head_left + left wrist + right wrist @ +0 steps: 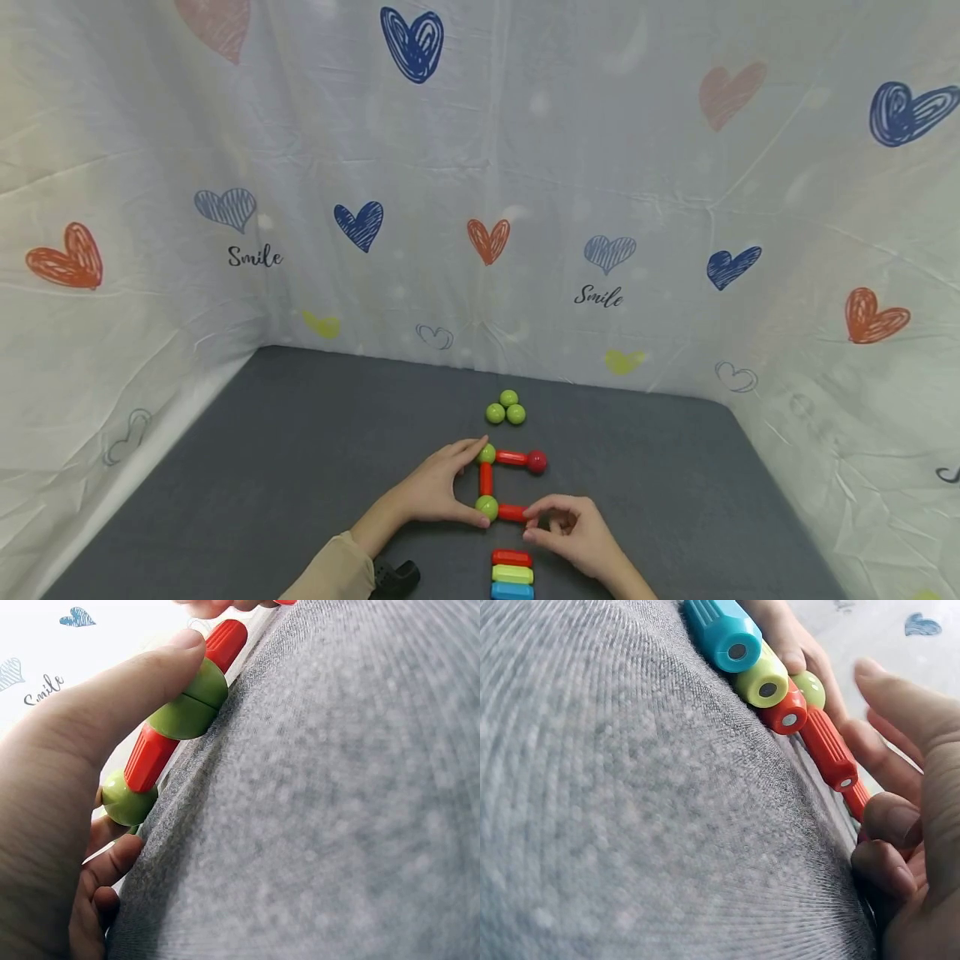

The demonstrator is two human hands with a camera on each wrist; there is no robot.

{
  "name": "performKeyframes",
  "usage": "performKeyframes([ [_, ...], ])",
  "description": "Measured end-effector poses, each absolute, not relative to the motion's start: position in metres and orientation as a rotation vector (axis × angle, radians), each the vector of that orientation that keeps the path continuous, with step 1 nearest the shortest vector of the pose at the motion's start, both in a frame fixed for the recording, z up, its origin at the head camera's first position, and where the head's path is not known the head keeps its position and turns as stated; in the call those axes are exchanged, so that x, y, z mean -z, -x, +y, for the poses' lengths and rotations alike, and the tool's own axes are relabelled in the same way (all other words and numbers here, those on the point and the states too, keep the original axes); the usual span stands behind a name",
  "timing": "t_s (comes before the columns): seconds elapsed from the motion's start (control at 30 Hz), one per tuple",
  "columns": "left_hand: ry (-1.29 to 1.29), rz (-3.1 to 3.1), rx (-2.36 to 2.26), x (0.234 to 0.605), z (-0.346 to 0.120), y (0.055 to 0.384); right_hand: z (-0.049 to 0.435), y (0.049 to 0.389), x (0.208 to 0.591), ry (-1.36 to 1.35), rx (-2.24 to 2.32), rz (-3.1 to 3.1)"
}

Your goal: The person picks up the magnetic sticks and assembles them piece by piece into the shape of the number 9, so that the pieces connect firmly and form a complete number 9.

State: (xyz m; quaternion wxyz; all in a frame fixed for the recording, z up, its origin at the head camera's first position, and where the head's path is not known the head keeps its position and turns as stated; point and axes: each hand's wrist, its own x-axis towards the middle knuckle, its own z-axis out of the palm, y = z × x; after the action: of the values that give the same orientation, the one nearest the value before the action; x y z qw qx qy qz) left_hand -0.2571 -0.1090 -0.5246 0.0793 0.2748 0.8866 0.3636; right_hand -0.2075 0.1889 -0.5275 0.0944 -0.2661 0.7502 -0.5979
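Note:
My left hand [442, 483] spans a C-shaped frame of magnetic rods and balls, gripping it from the left. Its thumb presses the near green ball [487, 507], and its fingers are at the far green ball [487, 453]. An upright red rod [486, 479] joins these two balls. Another red rod [512, 457] runs from the far ball to a red ball [536, 462]. From the near ball, a lower red rod [226, 643] points right. My right hand [566, 529] is beside that rod's free end, fingers loosely bent; the right wrist view shows the magnet tip uncovered.
Three loose green balls [506, 408] are grouped behind the frame. Nearer me lie a red rod [512, 557], a yellow-green rod [512, 574] and a blue rod [512, 591] side by side. A heart-printed white curtain [450, 292] encloses the dark grey tabletop [337, 417].

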Motion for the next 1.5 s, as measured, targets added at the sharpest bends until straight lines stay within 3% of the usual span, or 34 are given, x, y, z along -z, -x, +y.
performKeyframes([
  [0.27,-0.829,2.660,-1.081,0.5253,-0.1090,0.2571,0.1898,0.2091,0.5315,1.042,1.663,2.184],
  [0.97,-0.823,2.657,-1.084,0.5261,-0.1089,0.2569,0.1924,0.2094,0.5286,1.184,1.525,2.184],
  [1.33,-0.833,2.661,-1.082,0.5266,-0.1082,0.2569,0.1930,0.2092,0.5295,1.112,1.682,2.106],
  [1.5,-0.820,2.664,-1.077,0.5268,-0.1083,0.2580,0.1962,0.2115,0.5227,0.960,1.850,2.161],
])
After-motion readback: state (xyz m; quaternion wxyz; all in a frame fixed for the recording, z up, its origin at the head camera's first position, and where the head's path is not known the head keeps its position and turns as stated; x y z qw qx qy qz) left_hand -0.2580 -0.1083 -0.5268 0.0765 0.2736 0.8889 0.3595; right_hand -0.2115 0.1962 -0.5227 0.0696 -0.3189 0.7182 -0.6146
